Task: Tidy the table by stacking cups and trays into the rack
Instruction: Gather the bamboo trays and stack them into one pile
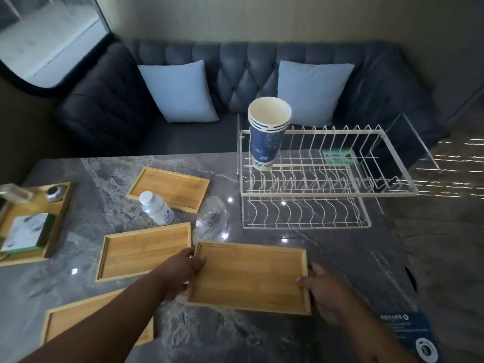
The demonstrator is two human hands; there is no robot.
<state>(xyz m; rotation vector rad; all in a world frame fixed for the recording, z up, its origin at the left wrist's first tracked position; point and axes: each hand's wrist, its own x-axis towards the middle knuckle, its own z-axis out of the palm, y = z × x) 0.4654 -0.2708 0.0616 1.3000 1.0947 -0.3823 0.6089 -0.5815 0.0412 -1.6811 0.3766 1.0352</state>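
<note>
Both hands grip one wooden tray (250, 275) near the table's (327, 258) front edge, left hand (180, 271) closed on its left end, right hand (326, 294) on its right end; the white rack (314, 179) stands beyond toward the far right corner, stacked cups (267, 132) on its left end; three more trays lie left.

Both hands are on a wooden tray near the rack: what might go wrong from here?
1. Swinging the held tray toward the rack may knock the tall cup stack standing at its left end.
2. The left hand and right hand grip only the short edges, so it might slip.
</note>
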